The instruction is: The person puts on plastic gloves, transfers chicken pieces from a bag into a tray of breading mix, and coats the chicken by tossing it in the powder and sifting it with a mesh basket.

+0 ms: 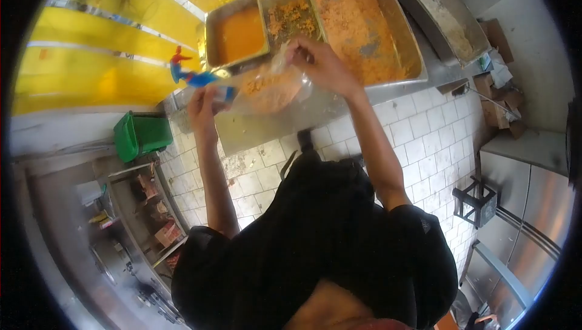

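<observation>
A clear plastic bag (273, 92) with orange, crumbly food in it hangs over the metal table's front edge. My right hand (321, 64) pinches the bag's upper right part, its fingers closed. At the bag's left side is my left hand (205, 103), its fingers closed round a blue and white item (219, 90) that is blurred. Just beyond that hand stands a small red and blue object (178, 66). Behind the bag are a metal tray of orange liquid (241, 34), a narrower tray of orange bits (291, 20) and a large tray of orange, shredded food (357, 30).
The steel table (242, 131) borders a white tiled floor (424, 127). A long metal container (441, 13) lies at its right. A green bin (143, 136) stands left, a black stool (478, 203) right. Cardboard (500, 109) is piled by the right wall. Yellow sheeting (115, 39) rises behind.
</observation>
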`<state>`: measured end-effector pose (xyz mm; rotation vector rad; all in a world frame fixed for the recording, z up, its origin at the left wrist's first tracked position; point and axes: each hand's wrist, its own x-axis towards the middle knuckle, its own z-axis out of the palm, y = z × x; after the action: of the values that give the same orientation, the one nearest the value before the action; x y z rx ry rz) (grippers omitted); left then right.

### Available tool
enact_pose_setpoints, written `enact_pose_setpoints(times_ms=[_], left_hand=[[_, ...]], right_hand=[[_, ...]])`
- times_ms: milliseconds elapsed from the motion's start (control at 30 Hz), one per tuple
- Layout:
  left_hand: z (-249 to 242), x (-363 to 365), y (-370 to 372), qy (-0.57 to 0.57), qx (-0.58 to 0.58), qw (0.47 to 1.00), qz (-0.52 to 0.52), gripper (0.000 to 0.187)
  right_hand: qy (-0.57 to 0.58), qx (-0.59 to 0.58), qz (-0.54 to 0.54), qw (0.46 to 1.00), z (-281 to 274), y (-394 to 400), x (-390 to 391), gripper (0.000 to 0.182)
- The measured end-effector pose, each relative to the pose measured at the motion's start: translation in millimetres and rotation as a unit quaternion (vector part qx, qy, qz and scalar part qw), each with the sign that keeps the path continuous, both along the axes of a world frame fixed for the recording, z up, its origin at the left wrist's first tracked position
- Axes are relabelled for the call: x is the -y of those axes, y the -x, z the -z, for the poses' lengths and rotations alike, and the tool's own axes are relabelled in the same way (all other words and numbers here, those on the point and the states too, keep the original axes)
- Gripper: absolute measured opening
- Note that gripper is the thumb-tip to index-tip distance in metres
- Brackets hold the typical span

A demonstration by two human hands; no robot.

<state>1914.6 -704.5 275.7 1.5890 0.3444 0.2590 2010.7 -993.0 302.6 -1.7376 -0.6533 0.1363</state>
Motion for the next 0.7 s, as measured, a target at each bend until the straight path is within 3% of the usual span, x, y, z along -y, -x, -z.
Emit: enact_pose_setpoints(times_ms=[133, 300, 400, 500, 567, 600, 667, 700], left_hand=[[28, 10, 31, -0.008, 0.001, 0.999, -0.053, 0.02], [49, 47, 63, 0.009, 0.035, 0.989, -0.145, 0.025], [85, 60, 85, -0.088, 0.079, 0.979, -0.165, 0.03], [119, 85, 90, -0.127, 0.093, 0.925, -0.346, 0.029], [188, 110, 112, -0.184, 0.043, 0.902, -0.389, 0.032], [234, 118, 132, -0.25, -0.024, 0.893, -0.375, 0.034], [328, 131, 181, -0.442, -0.205, 0.828, -0.278, 0.039], [366, 143, 198, -0.546, -0.293, 0.762, -0.19, 0.041]], right_hand=[[-0.005, -0.006, 0.011, 1.0, 49, 6, 18, 0.007], [-0.061, -0.009, 0.179, 0.982, 72, 58, 80, 0.023], [-0.132, -0.068, 0.133, 0.98, 110, 119, 148, 0.027], [-0.049, -0.158, 0.129, 0.978, 179, 191, 234, 0.026], [0.029, -0.193, 0.181, 0.964, 225, 249, 302, 0.029], [0.159, -0.21, 0.218, 0.94, 277, 278, 335, 0.038], [0.22, -0.278, 0.227, 0.907, 319, 345, 405, 0.05], [0.205, -0.318, 0.26, 0.888, 337, 378, 437, 0.053]])
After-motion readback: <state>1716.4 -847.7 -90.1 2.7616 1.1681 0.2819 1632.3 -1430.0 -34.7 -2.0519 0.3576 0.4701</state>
